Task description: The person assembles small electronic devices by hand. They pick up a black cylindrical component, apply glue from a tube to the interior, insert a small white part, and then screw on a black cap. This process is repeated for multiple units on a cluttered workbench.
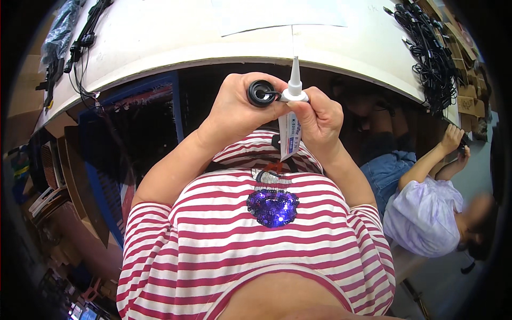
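Note:
Just off the table's front edge, both my hands are raised close together before my chest. My left hand (238,102) is closed around a black round part (261,93), a ring-like piece with a light, shiny centre. In my right hand (321,118) is a white glue tube (289,136) with a blue printed label, pinched just below its neck. Its white tapered nozzle (295,74) points up toward the table, and the tube's flat end hangs down. The tube's white collar sits right beside the black part; whether they touch I cannot tell.
A white table (181,32) spans the top, with a paper sheet (282,16) on it. Black cables (85,40) lie at its left and a larger cable bundle (429,58) at its right. Another person (424,213) sits at the right. A blue frame (98,181) stands left.

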The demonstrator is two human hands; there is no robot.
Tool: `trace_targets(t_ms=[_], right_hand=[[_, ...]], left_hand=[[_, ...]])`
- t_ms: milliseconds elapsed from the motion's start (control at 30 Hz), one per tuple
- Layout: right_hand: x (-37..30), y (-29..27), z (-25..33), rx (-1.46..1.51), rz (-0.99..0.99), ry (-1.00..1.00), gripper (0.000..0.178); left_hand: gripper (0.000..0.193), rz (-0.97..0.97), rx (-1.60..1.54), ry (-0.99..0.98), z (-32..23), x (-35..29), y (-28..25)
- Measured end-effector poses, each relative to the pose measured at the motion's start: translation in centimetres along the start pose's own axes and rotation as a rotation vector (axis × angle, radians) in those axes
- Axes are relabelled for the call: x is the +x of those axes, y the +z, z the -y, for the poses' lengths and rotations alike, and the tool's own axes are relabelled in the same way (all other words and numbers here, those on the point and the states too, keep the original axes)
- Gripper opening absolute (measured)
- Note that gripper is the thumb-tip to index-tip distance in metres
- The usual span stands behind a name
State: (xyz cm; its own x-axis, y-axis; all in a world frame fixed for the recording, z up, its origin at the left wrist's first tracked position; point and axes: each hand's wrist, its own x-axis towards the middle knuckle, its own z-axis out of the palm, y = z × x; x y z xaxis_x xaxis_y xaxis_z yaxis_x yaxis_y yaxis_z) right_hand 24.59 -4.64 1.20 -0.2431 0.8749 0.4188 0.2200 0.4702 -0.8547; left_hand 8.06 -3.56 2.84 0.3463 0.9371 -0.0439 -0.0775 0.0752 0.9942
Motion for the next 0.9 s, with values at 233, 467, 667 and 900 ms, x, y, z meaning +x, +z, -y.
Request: trace_targets(t_ms=[233, 467, 667, 900], right_hand=[[0.8, -0.2, -0.2, -0.005, 0.006, -0.017, 0.019], [1.4, -0.8, 0.0, -0.039, 0.051, 0.007, 0.02], [2.5, -1.7, 1.1, -0.083, 0.14, 0.013, 0.02], [3.5, -4.1, 3.2, 0.187, 0.17, 0.261, 0.023]], left_hand=[[0.017, -0.01, -0.014, -0.004, -0.2, 0.5, -0.1], [0.019, 0.022, 0.103, 0.08, -0.2, 1.3, -0.8], [0.019, 0.038, 0.068, 0.083, -0.7, 1.5, -0.9], [0.028, 0.192, 0.11, 0.125, -0.7, 2.3, -2.6]])
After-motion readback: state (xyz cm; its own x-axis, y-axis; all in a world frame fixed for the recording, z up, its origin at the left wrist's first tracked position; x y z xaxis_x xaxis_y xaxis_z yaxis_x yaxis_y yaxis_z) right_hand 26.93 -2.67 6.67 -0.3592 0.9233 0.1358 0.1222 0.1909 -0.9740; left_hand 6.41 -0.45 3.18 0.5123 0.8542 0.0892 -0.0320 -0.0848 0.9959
